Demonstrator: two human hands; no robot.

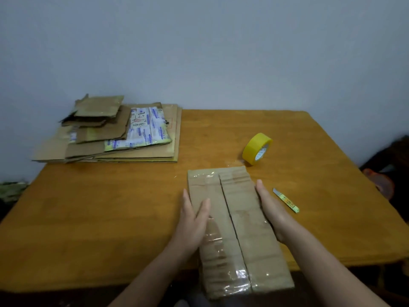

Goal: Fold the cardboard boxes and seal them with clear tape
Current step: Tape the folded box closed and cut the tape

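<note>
Cardboard box (240, 231): is lying on the surface (99, 213) with its two top flaps meeting along a middle seam. Shiny patches of clear tape are showing on its left flap and at its near end. That near end is hanging over the surface's near edge.
Left hand (194, 222): is pressing against the box's left side, fingers (186, 199) straight and released, thumb lying on the left flap.
Right hand (273, 210): is pressing along the box's right side, fingers (261, 189) straight and released, grasping nothing.
Tape (257, 149): a yellow roll is standing tilted on its edge, near the box's far right corner.
Knife (286, 200): is lying just right of the box, beside the right hand, blade pointing away.
Stack (115, 134): flattened cardboard pieces are lying well apart from the box, to its far left.
</note>
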